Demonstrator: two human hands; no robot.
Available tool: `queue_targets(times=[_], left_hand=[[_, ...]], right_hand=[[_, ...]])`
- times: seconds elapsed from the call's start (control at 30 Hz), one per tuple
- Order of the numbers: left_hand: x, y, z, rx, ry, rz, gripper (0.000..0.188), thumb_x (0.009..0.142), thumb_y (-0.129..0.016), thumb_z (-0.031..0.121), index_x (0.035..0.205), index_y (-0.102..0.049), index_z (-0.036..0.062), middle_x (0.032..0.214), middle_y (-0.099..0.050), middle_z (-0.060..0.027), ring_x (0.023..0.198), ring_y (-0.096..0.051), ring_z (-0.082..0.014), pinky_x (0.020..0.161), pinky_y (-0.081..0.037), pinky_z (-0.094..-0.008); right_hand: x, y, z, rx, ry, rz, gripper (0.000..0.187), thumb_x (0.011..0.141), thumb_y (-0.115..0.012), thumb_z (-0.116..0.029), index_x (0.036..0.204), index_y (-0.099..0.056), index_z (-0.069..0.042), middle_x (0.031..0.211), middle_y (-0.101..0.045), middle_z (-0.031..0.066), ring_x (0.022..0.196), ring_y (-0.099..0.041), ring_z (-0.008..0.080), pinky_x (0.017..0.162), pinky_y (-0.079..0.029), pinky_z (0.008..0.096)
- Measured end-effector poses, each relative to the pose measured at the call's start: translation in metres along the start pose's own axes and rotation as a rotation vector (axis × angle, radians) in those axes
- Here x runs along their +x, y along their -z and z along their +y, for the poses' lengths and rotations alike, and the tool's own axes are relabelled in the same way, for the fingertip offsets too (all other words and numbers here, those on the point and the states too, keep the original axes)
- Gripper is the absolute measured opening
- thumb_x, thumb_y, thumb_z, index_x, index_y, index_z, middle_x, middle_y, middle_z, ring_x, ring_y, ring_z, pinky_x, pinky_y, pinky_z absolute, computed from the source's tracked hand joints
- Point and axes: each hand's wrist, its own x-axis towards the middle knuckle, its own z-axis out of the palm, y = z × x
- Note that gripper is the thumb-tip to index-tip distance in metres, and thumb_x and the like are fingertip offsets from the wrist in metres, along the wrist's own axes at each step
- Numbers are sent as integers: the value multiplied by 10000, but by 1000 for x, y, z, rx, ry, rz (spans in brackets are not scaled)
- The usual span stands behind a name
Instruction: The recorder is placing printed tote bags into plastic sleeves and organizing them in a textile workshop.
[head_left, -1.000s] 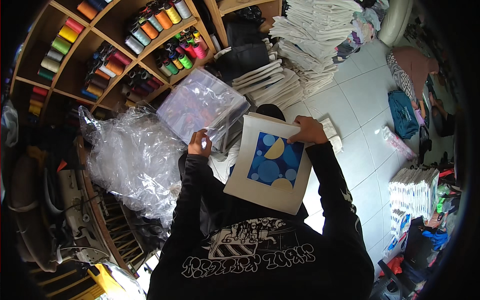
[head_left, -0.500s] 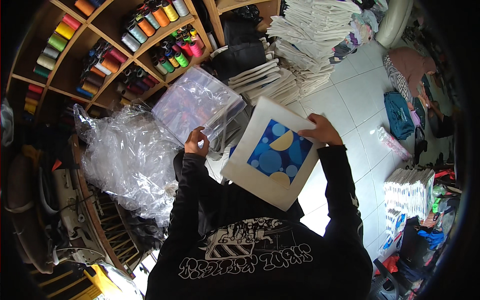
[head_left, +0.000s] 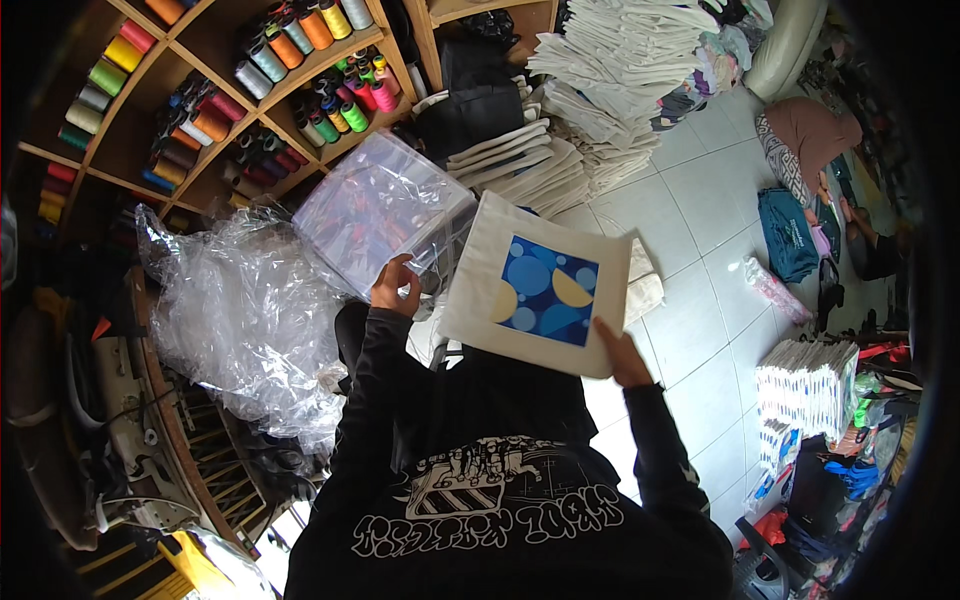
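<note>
Cream cloth bag [head_left: 540, 290]: blue circle print, gripped by right hand [head_left: 622, 355], still outside.
Clear plastic sleeve [head_left: 380, 205]: pinched by left hand [head_left: 397, 285], just beside bag.
Done: both picked up.
Left: bag into sleeve.

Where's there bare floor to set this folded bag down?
Bare white floor tiles lie between the stacked cream bags, the teal bag and the white bundles. Crowded: the crumpled plastic heap on the left and the clutter along the right edge.
</note>
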Motion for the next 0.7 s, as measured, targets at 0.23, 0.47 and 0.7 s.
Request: queue_targets(times=[0.23,0.47,0.7], left_hand=[[-7,-5,-3,20,7,-51,371,674,-566,-41,1025,-507,62,683,-571,-58,613,-616,-154,580,-494,-250],[-13,-8,-4,31,22,-97,379,671,-544,-57,1034,-495,39,682,-555,-63,608,-612,-157,576,-490,-254],[-10,-6,-3,34,16,-111,380,669,-542,-59,1034,-496,38,681,-557,-63,612,-611,-152,576,-490,-250]], right_hand=[[-25,-33,31,-8,-74,12,808,737,-650,-321,1262,-164,53,1114,-421,215,996,-480,282,780,-436,407],[-17,-60,-59,-1025,924,513,845,645,-680,-386,1265,-267,14,1220,-339,257,1164,-291,380,957,-221,485],[122,-47,-121,-1149,459,-58,1003,487,-719,-546,1223,-353,28,1160,-449,233,1087,-438,333,888,-351,410]])
